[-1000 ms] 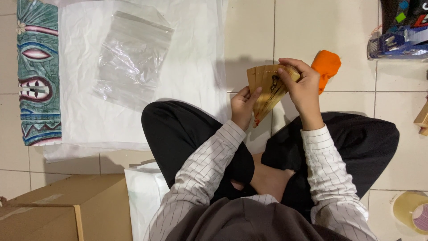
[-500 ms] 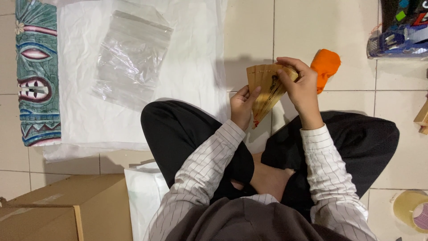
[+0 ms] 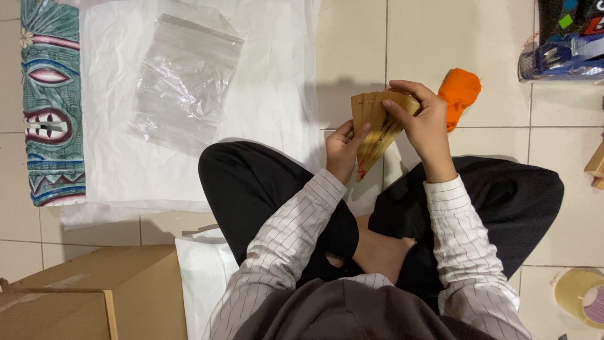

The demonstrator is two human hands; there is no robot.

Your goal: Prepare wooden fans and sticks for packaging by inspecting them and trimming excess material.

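Both hands are closed on a small folding wooden fan [image 3: 375, 126], partly spread, held up in front of the person's crossed legs. The left hand [image 3: 345, 150] pinches the lower part near the pivot, thumb on the face of the slats, while the right hand [image 3: 423, 123] curls over the upper right edge, fingers pressed onto the outermost slats. The fan's long axis runs on a slant, from the narrow end with a spot of red low by the left wrist up to the broad end by the right fingertips. Just beyond the right hand, on the tiled floor [image 3: 352, 56], lies an orange cloth pouch [image 3: 460, 93], nearly touching the knuckles. Well off to the left, a clear plastic zip bag [image 3: 185, 82] lies flat on a white plastic sheet [image 3: 277, 75], nearer the left hand, with bare sheet around it. A painted carved mask [image 3: 51, 101] lies along the sheet's far left edge. A cardboard box [image 3: 88, 296] sits by the left knee, and a tape roll [image 3: 582, 294] lies at the lower right.
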